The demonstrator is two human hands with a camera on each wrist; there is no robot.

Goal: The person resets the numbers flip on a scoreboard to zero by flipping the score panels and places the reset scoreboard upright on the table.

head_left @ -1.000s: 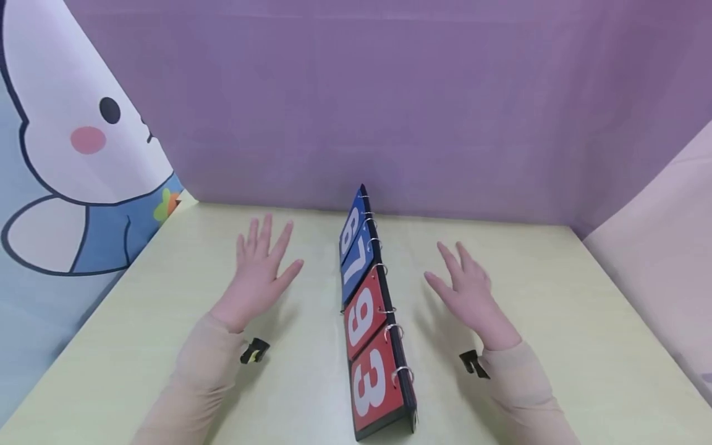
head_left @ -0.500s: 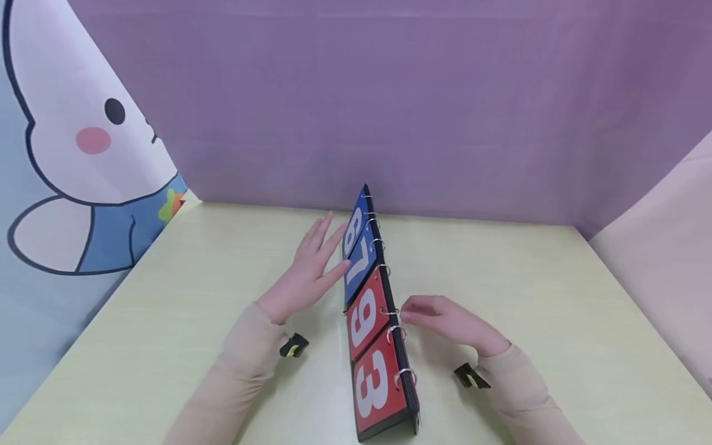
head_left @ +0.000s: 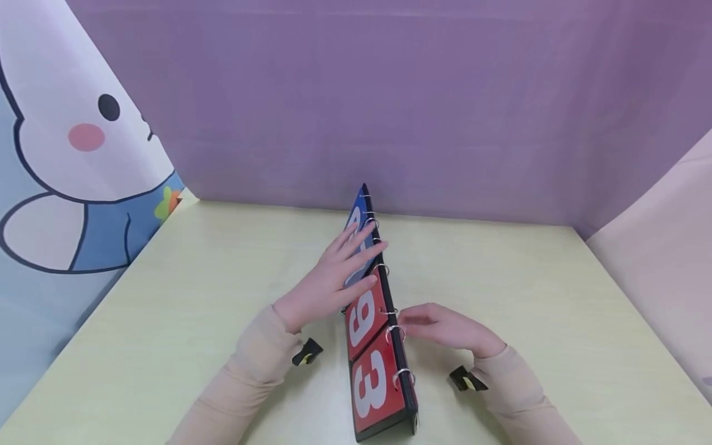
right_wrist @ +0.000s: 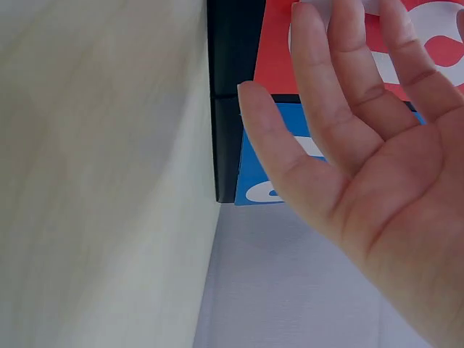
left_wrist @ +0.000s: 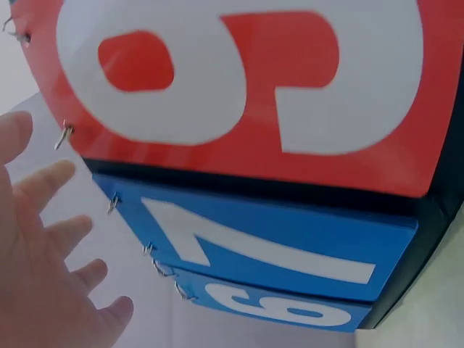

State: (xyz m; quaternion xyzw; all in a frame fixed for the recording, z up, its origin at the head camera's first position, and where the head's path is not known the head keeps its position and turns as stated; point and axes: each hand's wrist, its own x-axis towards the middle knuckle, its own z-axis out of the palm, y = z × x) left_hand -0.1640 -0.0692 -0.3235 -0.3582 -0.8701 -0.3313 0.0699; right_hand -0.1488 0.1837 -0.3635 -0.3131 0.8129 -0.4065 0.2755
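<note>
Scoreboard point(head_left: 374, 346) standing between my spread left hand point(head_left: 325, 285) and loosely extended right hand point(head_left: 449, 326), I'd meet both its sides gently and evenly, lest it tip.

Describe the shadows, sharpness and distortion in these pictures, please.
Head view: soft, even light, faint shadows on the table beside the sleeves; left wrist view: the near red card looms larger than the blue cards beyond; right wrist view: broad, soft shadow dims the table, its grain indistinct, but creases on the right hand show clearly.
</note>
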